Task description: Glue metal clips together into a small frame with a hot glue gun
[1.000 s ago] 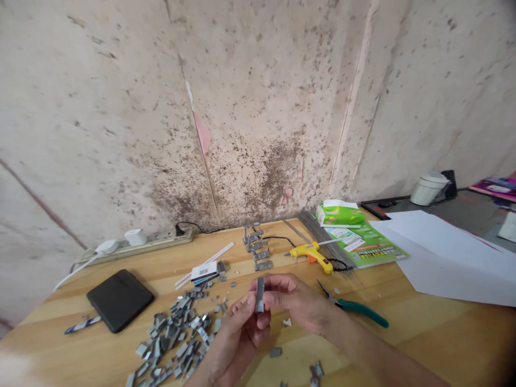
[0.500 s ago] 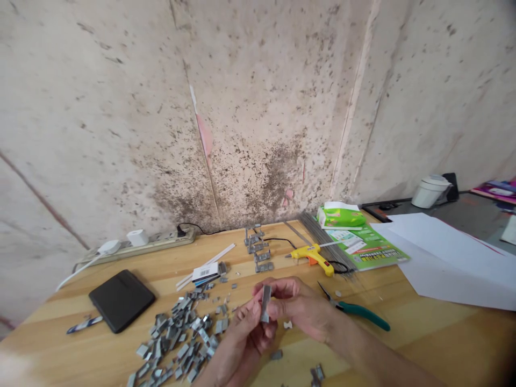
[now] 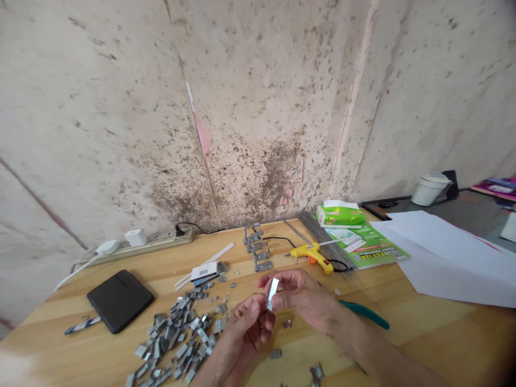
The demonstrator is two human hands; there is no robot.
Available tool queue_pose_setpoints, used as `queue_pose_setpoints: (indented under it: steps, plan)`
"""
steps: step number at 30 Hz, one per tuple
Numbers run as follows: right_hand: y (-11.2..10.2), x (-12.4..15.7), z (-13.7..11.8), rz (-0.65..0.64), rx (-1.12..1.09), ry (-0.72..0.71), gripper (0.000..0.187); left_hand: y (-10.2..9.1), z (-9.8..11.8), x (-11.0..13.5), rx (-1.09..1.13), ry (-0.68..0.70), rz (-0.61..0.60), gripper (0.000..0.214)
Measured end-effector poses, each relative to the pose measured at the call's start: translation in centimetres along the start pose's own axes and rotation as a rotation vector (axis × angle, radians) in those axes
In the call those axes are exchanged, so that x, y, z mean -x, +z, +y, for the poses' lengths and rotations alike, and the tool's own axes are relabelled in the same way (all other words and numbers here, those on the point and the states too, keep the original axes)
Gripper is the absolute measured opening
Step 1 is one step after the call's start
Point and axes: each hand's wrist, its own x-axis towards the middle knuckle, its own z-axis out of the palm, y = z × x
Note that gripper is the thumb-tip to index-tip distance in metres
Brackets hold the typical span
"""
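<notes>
A short, shiny flat metal strip (image 3: 272,293) is pinched between the thumb and fingers of my right hand (image 3: 308,301), tilted and catching the light. Close beside its lower end, my left hand (image 3: 245,329) has its fingers curled with the thumb against them; whether anything is in them is hidden. To the left lies a loose pile of small bent metal pieces (image 3: 183,336). Behind my hands stands a ladder-like assembly of similar metal pieces (image 3: 258,248). Pliers with a teal handle (image 3: 366,313) lie partly hidden behind my right forearm.
A yellow glue gun (image 3: 312,257) lies behind my right hand, near thin metal rods (image 3: 322,236) and a green tissue pack (image 3: 341,214). White paper sheets (image 3: 451,263) cover the right side. At left are a black tablet-like slab (image 3: 121,300) and a power strip (image 3: 157,243).
The metal strip has moved slightly up and right in my right hand and tilted, now reflecting brightly. My left thumb has come away from the strip's face.
</notes>
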Motion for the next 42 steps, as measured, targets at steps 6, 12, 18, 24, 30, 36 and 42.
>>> queue_pose_setpoints:
  steps: [6, 12, 18, 24, 30, 36, 42]
  plan:
    - [-1.6, 0.1, -0.1, 0.187, 0.117, -0.04, 0.024, -2.2, 1.9, -1.3, -0.332, 0.197, 0.254, 0.022]
    - [-3.2, 0.2, 1.3, 0.287, 0.251, -0.022, 0.027, -4.2, 3.1, -1.7, -0.871, 0.317, 0.352, 0.03]
    - [-4.0, 0.0, 2.2, 0.312, 0.266, 0.029, 0.032, -3.0, 4.1, -1.6, -1.304, 0.362, 0.26, 0.037]
    - [-3.8, -0.4, 1.5, 0.34, 0.286, 0.037, 0.032, -4.2, 5.1, -4.6, -1.532, 0.447, 0.34, 0.023]
    - [-4.3, -3.3, -0.6, 0.313, 0.572, 0.077, 0.023, -5.5, 5.5, -8.4, -1.386, 0.476, 0.31, 0.034]
    - [-5.3, -7.1, -1.0, 0.366, 0.76, 0.056, 0.014, -6.6, 5.1, -10.2, -1.324, 0.451, 0.234, 0.036]
    - [-5.2, -8.7, -0.6, 0.382, 0.829, 0.049, 0.013, -6.8, 5.0, -10.3, -1.289, 0.46, 0.206, 0.03]
